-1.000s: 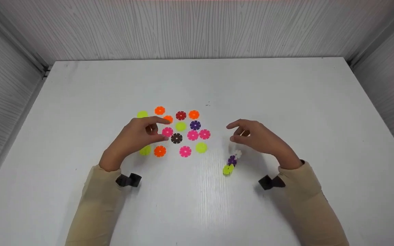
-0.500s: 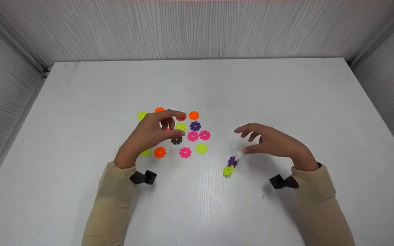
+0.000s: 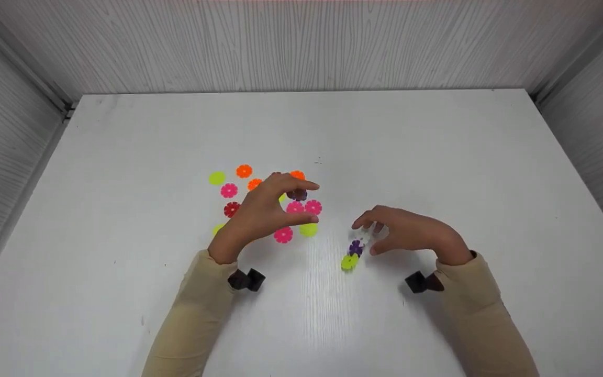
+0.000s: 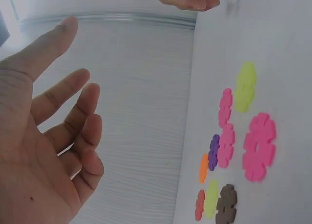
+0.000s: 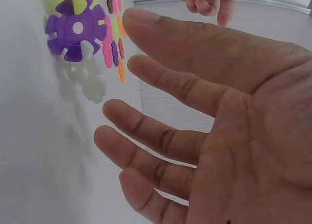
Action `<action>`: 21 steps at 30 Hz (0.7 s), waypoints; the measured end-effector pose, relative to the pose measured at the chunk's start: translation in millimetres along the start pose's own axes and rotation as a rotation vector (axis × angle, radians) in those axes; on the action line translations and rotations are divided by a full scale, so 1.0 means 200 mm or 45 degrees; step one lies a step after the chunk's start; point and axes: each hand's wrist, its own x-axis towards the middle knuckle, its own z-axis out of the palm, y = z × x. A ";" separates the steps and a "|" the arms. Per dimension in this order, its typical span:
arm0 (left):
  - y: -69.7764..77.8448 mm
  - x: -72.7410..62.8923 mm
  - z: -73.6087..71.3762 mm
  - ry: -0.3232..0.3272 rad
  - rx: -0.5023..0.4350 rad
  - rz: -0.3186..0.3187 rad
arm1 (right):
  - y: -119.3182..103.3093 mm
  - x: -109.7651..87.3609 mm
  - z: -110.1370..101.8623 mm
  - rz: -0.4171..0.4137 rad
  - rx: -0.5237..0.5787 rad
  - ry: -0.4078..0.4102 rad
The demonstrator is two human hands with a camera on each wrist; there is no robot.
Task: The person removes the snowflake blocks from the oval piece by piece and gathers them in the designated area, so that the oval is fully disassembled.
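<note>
My left hand hovers over the scattered notched plastic discs, thumb and forefinger spread apart with nothing between them. Its palm hides some of the discs in the head view. To the right, a short chain of interlocked discs lies on the table: a white disc, a purple disc and a yellow-green disc. My right hand is at the chain's white end, fingers loosely bent and the thumb apart from them. In the right wrist view the purple disc shows beyond the thumb tip.
Loose discs lie flat left of the chain, among them a pink disc, a dark red disc, an orange disc and a brown disc. Wood-grain panels wall the white table at the back and sides.
My left hand has moved right across the discs, uncovering those at the left. My right hand opened wider and shifted right, then came back left and lower to the chain, which stays put.
</note>
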 end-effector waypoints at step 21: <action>0.03 0.00 0.16 -0.306 0.109 -0.066 | 0.01 0.07 0.05 -0.119 -0.106 0.092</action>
